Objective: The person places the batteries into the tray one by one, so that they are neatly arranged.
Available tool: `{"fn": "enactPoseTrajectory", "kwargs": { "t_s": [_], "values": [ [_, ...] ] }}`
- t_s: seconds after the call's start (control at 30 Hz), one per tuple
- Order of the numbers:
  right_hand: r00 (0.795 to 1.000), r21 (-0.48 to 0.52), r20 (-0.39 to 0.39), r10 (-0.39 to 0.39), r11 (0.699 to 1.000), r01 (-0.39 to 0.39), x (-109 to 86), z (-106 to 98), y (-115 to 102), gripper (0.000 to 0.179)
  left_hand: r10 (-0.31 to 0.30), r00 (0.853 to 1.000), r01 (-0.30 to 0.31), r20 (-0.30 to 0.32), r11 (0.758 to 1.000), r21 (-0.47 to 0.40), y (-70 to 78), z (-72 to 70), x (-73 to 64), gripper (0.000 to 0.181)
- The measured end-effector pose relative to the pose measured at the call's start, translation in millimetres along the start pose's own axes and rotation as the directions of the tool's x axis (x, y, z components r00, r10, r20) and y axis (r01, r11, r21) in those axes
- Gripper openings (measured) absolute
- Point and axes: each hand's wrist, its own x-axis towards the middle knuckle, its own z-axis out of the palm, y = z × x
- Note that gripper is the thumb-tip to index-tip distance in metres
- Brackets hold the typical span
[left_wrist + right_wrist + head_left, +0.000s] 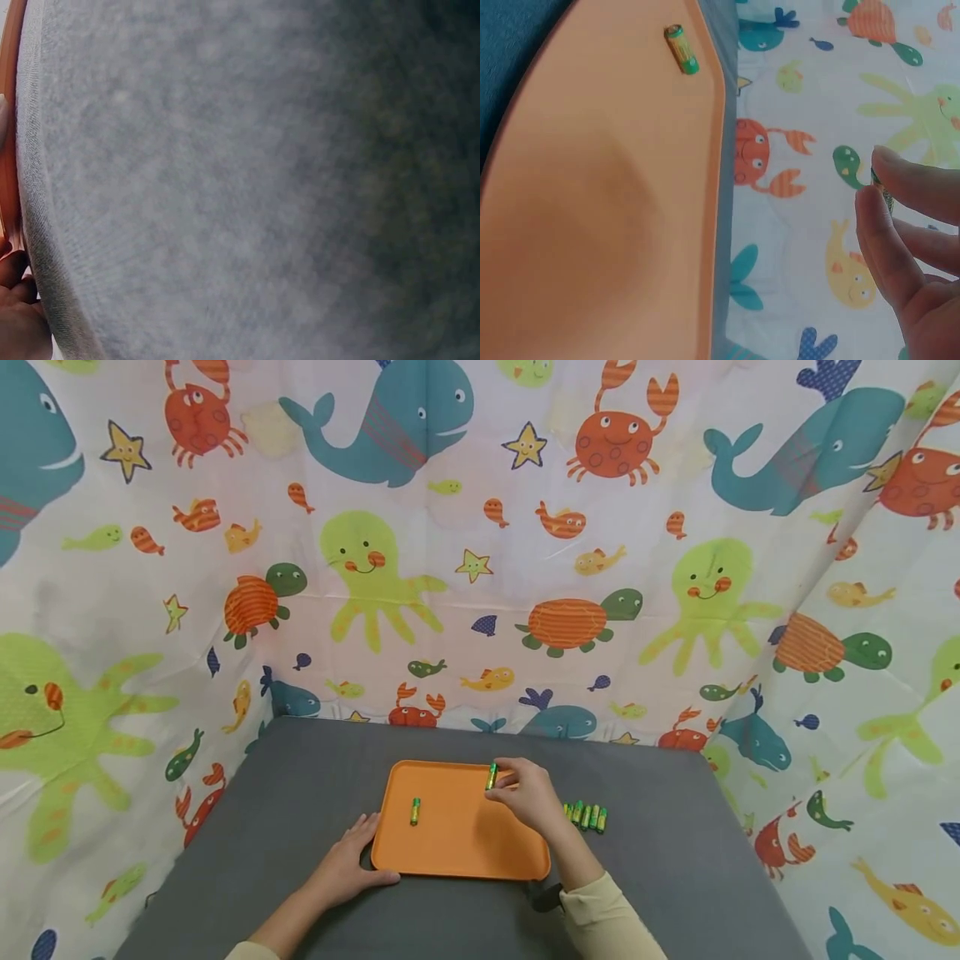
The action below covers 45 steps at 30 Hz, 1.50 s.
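My right hand [527, 793] pinches a green and yellow battery [491, 777] between thumb and fingertips, above the right part of an orange tray [450, 856]. The right wrist view shows the same pinch, the held battery [885, 196] mostly hidden by the fingers. Another battery [416, 812] lies on the left part of the tray. My left hand [347, 864] rests on the table at the tray's lower left corner, fingers along the side and thumb at the front edge. Only a bit of that hand [19, 315] appears in the left wrist view.
Several green and yellow batteries [587, 816] stand in a row on the grey table [675, 860], right of the tray and partly behind my right forearm. A dark object [547, 898] shows by my right sleeve. A curtain [465, 610] with sea animals surrounds the table.
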Motion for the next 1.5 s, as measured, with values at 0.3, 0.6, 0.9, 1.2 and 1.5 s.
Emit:
{"fn": "enactPoseTrajectory", "kwargs": {
  "t_s": [0.3, 0.6, 0.9, 1.2, 1.5],
  "values": [
    [0.999, 0.041, 0.049, -0.004, 0.999, 0.002, 14.6, 19.4, -7.6, 0.056, 0.011, 1.0, -0.011, 0.006, 1.0, -0.011, 5.6, -6.8, 3.6, 0.119],
    [0.996, 0.083, 0.086, 0.025, 0.996, -0.032, 26.1, 50.5, -8.0, 0.055, 0.014, 1.0, -0.014, 0.009, 1.0, -0.018, 7.9, -3.8, 1.4, 0.12],
    [0.988, 0.145, 0.137, 0.075, 0.985, -0.095, 36.4, 83.2, 2.6, 0.053, 0.0, 1.0, 0.0, 0.003, 1.0, -0.005, 4.7, -3.4, 2.5, 0.119],
    [0.986, 0.104, 0.159, 0.056, 0.992, -0.073, 31.7, 115.6, 18.1, 0.049, 0.024, 1.0, -0.023, 0.014, 0.999, -0.025, 5.4, -0.9, -0.5, 0.118],
    [0.987, 0.0, 0.158, 0.033, 0.999, -0.033, 38.8, 134.5, 17.0, 0.054, 0.01, 1.0, -0.01, 0.003, 1.0, -0.024, 6.7, -0.8, -4.3, 0.118]
  ]
}}
